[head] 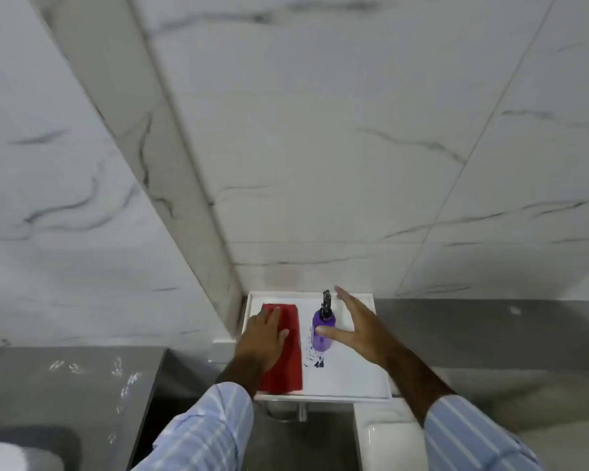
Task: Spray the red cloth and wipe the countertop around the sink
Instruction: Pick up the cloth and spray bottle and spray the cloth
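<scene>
A folded red cloth (pixel 288 362) lies on the left part of a small white countertop shelf (pixel 351 375). My left hand (pixel 262 338) rests flat on top of the cloth, fingers spread, not gripping it. A purple spray bottle (pixel 323 336) with a black trigger head stands upright to the right of the cloth. My right hand (pixel 361 329) is open beside the bottle, thumb touching or nearly touching its side, fingers extended past it. Both sleeves are light blue with stripes.
Marble-patterned wall tiles (pixel 320 147) rise behind and to the left of the shelf. A white basin edge (pixel 385 440) sits at lower right. Grey floor (pixel 65 385) lies below left, with a dark mat (pixel 31 443) in the corner.
</scene>
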{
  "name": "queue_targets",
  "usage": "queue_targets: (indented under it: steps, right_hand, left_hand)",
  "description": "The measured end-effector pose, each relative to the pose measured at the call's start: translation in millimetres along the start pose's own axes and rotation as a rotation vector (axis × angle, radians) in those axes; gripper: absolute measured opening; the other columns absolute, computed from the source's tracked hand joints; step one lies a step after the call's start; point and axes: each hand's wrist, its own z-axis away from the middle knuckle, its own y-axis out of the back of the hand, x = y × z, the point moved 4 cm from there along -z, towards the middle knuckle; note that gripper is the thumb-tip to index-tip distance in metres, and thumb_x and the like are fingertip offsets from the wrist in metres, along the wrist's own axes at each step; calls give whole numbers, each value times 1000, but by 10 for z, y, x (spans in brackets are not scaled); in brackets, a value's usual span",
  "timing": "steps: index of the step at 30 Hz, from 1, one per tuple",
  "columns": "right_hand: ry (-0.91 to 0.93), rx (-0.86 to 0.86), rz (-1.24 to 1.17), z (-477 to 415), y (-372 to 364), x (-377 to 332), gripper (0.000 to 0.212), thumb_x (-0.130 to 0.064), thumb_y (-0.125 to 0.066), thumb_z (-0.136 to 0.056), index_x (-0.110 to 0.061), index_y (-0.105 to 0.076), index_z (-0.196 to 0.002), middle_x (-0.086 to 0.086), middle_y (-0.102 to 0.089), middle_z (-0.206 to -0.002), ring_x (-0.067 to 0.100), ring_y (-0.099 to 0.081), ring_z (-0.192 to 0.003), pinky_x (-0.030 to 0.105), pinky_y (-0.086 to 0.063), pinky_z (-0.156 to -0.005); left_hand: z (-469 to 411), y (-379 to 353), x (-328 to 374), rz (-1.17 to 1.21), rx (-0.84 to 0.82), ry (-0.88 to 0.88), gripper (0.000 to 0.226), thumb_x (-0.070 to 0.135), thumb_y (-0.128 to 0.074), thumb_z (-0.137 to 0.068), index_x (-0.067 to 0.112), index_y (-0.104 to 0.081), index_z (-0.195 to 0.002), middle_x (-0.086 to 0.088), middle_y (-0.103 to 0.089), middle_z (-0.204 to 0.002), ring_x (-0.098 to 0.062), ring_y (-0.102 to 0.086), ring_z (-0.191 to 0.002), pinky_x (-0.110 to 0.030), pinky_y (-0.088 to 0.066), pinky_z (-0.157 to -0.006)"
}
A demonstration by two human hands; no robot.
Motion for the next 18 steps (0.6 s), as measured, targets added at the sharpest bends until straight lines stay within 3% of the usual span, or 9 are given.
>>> queue_targets:
  steps: [2, 4, 5, 9, 11, 14, 16, 18]
  right_hand:
    - [33, 8, -52, -106, -227, 131, 123, -80, -79, -63, -34, -25, -162, -8, -40, -165, 10, -38, -149, 13, -31, -115]
    - [24, 46, -91, -165, -438, 260, 118, -70, -85, -64, -36, -25, -160, -12, -46, -157, 4, -48, -135, -6, -36, -95]
    - [19, 77, -124, -207, -519, 309, 117, -68, -85, -64, -37, -25, -159, -15, -47, -152, 0, -50, -129, -8, -37, -89]
    - [26, 143, -169, -384, -665, 377, 92, -48, -83, -80, -37, -31, -155, -17, -53, -140, 7, -55, -124, 0, -47, -93]
    - [7, 191, -207, -442, -677, 386, 78, -33, -83, -87, -39, -35, -149, -21, -58, -124, 15, -63, -113, 5, -53, -85]
    - [-14, 237, -255, -410, -575, 306, 92, -20, -85, -86, -41, -28, -156, -30, -55, -119, 9, -68, -104, 5, -54, -68]
    - [-13, 229, -309, -324, -433, 214, 104, -17, -85, -81, -48, -23, -158, -22, -61, -121, 2, -69, -102, 15, -59, -64]
    - [-38, 199, -345, -203, -282, 100, 99, -21, -80, -74, -53, -30, -154, -10, -67, -119, 9, -72, -94, 22, -60, -63]
  left_hand:
    - [-81, -276, -42, -1, -75, 121, 83, 60, -45, -107, 25, -5, -171, -15, -7, -180, -40, -30, -158, -54, -35, -128]
    - [-99, -497, -27, -46, -92, 204, 100, 73, -47, -100, 26, 6, -170, -18, 5, -179, -44, -24, -160, -60, -35, -125]
    - [-131, -573, 1, -86, -75, 219, 104, 76, -48, -97, 26, 7, -170, -20, 6, -179, -45, -22, -160, -62, -35, -124]
    - [-286, -652, 99, -128, -35, 308, 91, 59, -53, -103, 24, -2, -170, -24, -2, -176, -46, -22, -158, -63, -38, -122]
    - [-336, -665, 112, -98, -47, 329, 80, 44, -52, -107, 22, -7, -170, -26, -7, -174, -47, -25, -156, -61, -41, -121]
    - [-359, -565, 40, 25, -3, 283, 63, 36, -47, -111, 18, -23, -166, -26, -22, -167, -45, -36, -146, -57, -44, -119]
    - [-343, -417, -64, 233, 40, 249, 56, 37, -50, -111, 15, -37, -160, -24, -41, -156, -43, -49, -137, -53, -46, -117]
    - [-238, -273, -153, 700, 38, 266, 46, 36, -52, -109, 13, -53, -149, -20, -65, -136, -36, -67, -117, -49, -57, -105]
